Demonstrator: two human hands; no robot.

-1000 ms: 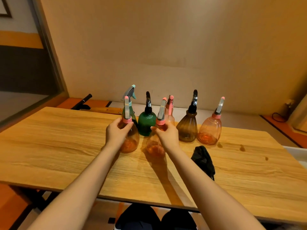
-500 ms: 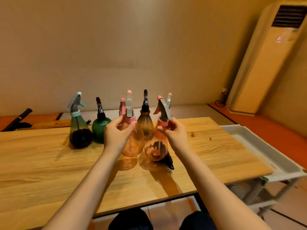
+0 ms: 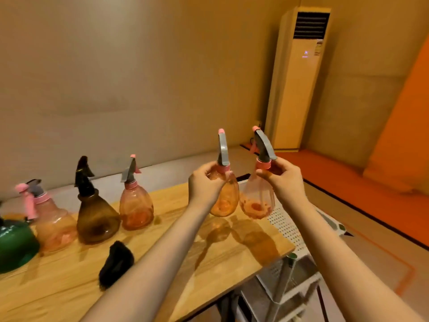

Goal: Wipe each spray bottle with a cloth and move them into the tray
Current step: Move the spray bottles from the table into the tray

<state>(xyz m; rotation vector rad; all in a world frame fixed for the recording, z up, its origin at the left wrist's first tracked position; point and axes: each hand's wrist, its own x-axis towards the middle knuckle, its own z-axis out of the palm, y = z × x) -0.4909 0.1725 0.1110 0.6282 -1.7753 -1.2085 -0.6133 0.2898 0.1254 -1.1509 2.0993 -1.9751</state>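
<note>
Above the right end of the light wooden table [image 3: 69,289], the left hand [image 3: 204,185] grips a clear orange plastic spray bottle [image 3: 225,196] by its neck. The right hand [image 3: 284,180] grips a paler pink spray bottle [image 3: 257,198] likewise, over the white perforated tray [image 3: 285,226]. A crumpled black cloth [image 3: 116,263] lies on the table.

Six spray bottles in view: four pink [image 3: 136,210] [image 3: 55,225] [image 3: 224,196] [image 3: 257,198], one brown [image 3: 96,214], one green [image 3: 14,245] cut by the frame edge. One dark cloth [image 3: 116,262]. One perforated white tray [image 3: 284,225]. One standing air conditioner [image 3: 294,89]. Two hands [image 3: 204,187] [image 3: 284,180], one pink bottle each.
</note>
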